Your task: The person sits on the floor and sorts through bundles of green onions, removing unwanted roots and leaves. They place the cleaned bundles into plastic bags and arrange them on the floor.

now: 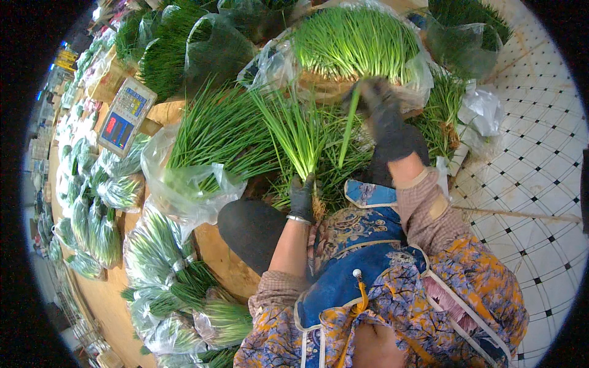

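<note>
My left hand [302, 198], in a dark glove, grips a bunch of green onions [301, 142] by its root end, the leaves fanning away from me. My right hand [379, 103], also gloved and blurred, is up at the right, beside a single green leaf [350, 124]; whether its fingers hold that leaf I cannot tell. Just beyond it, a dense row of green onions [354, 41] stands in an open clear plastic bag. Loose green onions and leaf scraps [343, 161] lie beneath and between my hands.
At the left, a clear bag [184, 193] holds long green onions. A digital scale display [126, 115] stands behind it. Bagged bundles [158, 244] cover the lower left. Further bags of greens [216, 50] line the back. Tiled flooring [529, 184] and a crumpled plastic bag [483, 108] are at the right.
</note>
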